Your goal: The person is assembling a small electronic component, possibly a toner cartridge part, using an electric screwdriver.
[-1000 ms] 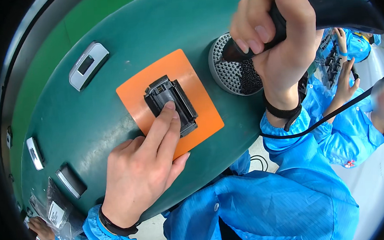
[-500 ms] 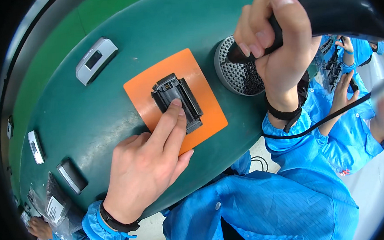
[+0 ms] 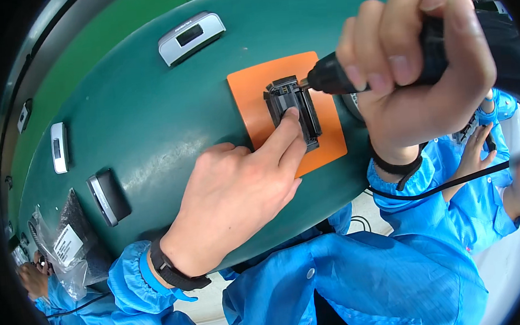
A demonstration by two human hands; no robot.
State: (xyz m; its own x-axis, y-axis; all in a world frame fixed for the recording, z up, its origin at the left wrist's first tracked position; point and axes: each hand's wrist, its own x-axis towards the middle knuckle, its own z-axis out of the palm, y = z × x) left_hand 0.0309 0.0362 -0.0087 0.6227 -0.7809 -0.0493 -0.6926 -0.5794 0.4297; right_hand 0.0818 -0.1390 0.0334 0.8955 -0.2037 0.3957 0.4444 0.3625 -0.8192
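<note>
My right hand is wrapped round a black electric screwdriver. The driver's tip meets the far right end of a black plastic housing, which lies open side up on an orange mat. On the housing's middle rest the stretched-out index and middle fingers of my left hand, pressing it from the near left side. The left hand's other fingers are partly hidden beneath it. Whether a screw sits on the tip is too small to tell.
A silver-and-black device lies beyond the mat; similar ones, a silver one and a black one, lie at left. A plastic bag of dark parts stands near the left edge. Mostly behind my right hand is a metal screw tray. Co-workers sit either side.
My right hand has brought the screwdriver from over the screw tray to the housing's far end. My left fingers stay on the housing. The whole view has shifted.
</note>
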